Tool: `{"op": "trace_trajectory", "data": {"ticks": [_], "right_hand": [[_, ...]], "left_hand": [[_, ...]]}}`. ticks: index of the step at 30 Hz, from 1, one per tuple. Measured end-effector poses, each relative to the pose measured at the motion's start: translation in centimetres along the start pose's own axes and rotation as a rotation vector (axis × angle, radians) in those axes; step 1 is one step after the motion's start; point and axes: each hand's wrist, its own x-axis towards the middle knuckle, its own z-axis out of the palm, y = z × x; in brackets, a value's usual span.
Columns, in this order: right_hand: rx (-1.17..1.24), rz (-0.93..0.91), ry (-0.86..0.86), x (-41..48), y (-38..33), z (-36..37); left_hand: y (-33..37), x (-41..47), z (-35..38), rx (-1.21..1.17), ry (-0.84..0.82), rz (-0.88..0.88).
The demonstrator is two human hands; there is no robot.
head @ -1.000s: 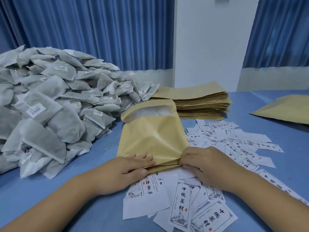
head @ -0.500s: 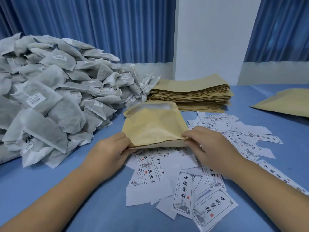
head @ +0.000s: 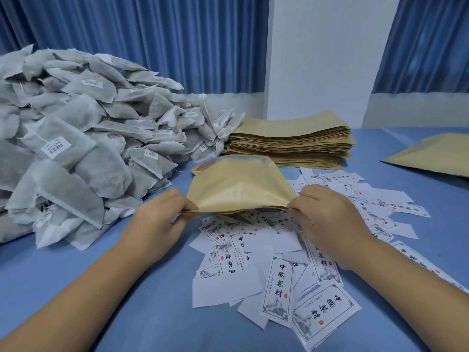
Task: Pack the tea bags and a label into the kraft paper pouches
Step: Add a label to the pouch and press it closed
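You pinch the kraft pouch by its near corners, left hand and right hand with fingers curled, just above the labels on the surface. Its far mouth gapes. You seem to be shaping it for filling; next, free one hand for the tea bags. One pouch held, one stack, bags and labels uncountable.

The kraft pouch is tan paper, matt, with soft creases and a faint sheen. The stack of pouches shows the same dull paper. The tea bags look like grey-white fibrous cloth, rough and matt. The labels are thin white printed paper, smooth. The tabletop is blue, smooth and matt.
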Motion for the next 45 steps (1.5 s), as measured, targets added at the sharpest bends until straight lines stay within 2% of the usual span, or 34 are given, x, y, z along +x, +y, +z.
{"op": "trace_trajectory", "data": {"ticks": [6, 12, 16, 20, 23, 27, 33, 38, 45], "right_hand": [[-0.042, -0.122, -0.036, 0.1, -0.2, 0.2], [-0.075, -0.165, 0.024, 0.5, -0.8, 1.1], [-0.098, -0.135, 0.01, 0.4, -1.0, 1.0], [-0.096, -0.24, -0.017, 1.0, -1.5, 1.0], [-0.111, -0.316, -0.067, 2.1, -2.1, 1.1], [-0.102, -0.295, -0.094, 2.3, -2.8, 1.7], [-0.103, -0.213, -0.043, 1.8, -3.1, 1.9], [-0.145, -0.227, -0.015, 2.0, -3.3, 2.4], [-0.142, -0.232, 0.056, 2.3, -3.4, 2.5]], "left_hand": [[0.1, -0.3, -0.6, -0.021, -0.045, -0.04], [1.1, 0.3, -0.5, 0.236, 0.059, 0.177], [0.9, 0.3, 0.0, 0.26, 0.088, 0.261], [0.7, 0.0, 0.0, 0.231, 0.05, 0.207], [1.2, 0.0, 0.0, 0.336, -0.026, 0.15], [2.3, 0.0, 0.5, 0.484, -0.101, 0.137], [3.4, 1.3, 0.9, 0.492, -0.064, 0.213], [3.7, 1.7, 0.9, 0.444, -0.128, 0.202], [5.7, 3.1, 2.3, 0.512, -0.135, 0.211]]}}
